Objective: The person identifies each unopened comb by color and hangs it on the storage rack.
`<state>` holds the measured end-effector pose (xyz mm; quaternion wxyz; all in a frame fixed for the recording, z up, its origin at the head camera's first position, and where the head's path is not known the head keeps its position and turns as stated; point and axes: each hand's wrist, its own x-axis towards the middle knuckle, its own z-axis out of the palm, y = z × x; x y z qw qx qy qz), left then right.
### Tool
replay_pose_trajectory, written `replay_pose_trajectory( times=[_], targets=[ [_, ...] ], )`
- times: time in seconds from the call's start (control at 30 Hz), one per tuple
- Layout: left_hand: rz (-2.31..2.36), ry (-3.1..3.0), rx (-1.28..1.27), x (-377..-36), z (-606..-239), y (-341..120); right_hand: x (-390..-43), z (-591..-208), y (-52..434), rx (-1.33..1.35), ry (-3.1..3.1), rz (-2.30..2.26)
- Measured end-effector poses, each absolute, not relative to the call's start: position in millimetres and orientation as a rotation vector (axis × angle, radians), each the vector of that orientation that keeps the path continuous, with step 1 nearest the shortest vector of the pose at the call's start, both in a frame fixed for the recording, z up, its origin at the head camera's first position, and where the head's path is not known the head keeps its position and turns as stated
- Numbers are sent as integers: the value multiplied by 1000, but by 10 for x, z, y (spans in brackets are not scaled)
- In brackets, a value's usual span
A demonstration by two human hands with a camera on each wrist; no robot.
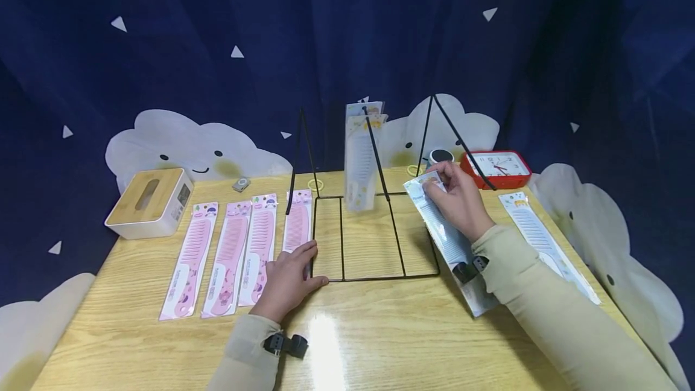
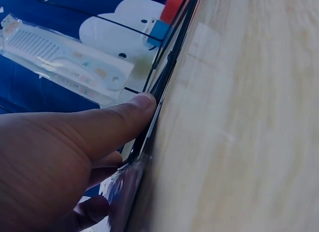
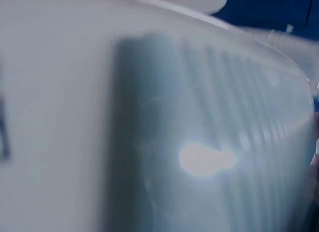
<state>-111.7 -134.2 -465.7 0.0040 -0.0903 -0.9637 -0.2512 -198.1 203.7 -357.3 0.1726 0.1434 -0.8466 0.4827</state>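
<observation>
My right hand point(image 1: 461, 201) pinches the top of a packaged blue comb point(image 1: 442, 225), which slants down toward the right forearm. The comb's teeth fill the right wrist view, blurred. My left hand point(image 1: 288, 281) rests at the front left corner of a black wire rack point(image 1: 374, 278); in the left wrist view its thumb point(image 2: 134, 106) touches the wire. Packaged combs point(image 1: 359, 165) hang from the rack's middle hook. Several packaged pink combs point(image 1: 190, 258) lie left of the rack, and the nearest one is partly behind the left hand.
Another packaged blue comb point(image 1: 545, 243) lies at the table's right edge. A red clock point(image 1: 496, 183) stands at the back right, with a small round-topped container point(image 1: 441, 155) beside it. A tissue box point(image 1: 157, 204) sits at the back left near a small grey object point(image 1: 241, 184).
</observation>
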Motion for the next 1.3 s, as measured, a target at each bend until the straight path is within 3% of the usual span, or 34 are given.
replay_pose_trajectory(
  times=[0.33, 0.7, 1.3],
  targets=[
    [-771, -3016, -295, -1102, -4628, -1334, -1517, -3243, 1577, 710, -2161, 1683],
    [-780, -3008, -306, -1112, -4636, -1330, -1177, -3135, 1376, 956, -1945, 1606],
    [-797, -3004, -295, -1110, -4653, -1336, -1143, -3047, 1244, 902, -1789, 1700]
  ],
)
